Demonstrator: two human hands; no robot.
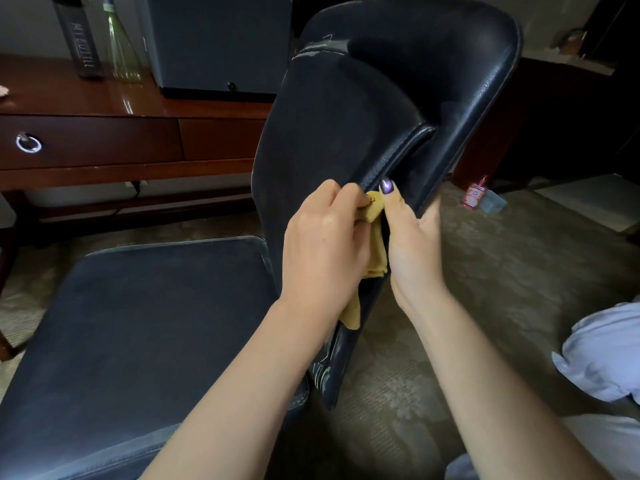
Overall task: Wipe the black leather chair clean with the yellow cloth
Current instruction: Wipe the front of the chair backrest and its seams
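The black leather chair [346,126] fills the middle of the view, its curved backrest rising to the upper right and its flat seat [145,327] lying at the lower left. My left hand [322,247] grips the yellow cloth [375,244] and presses a bunched corner of it against the seam at the backrest's edge. The rest of the cloth hangs down between my two hands. My right hand [412,244] holds the backrest's edge, thumb on the front by the seam, fingers hidden behind the leather.
A dark wooden desk [104,140] with a ring-handled drawer stands at the left, bearing a dark bottle [81,39], a clear bottle [119,43] and a grey box [218,43]. A small red bottle [474,195] sits on the patterned carpet. Pale blue fabric [602,358] lies at the right.
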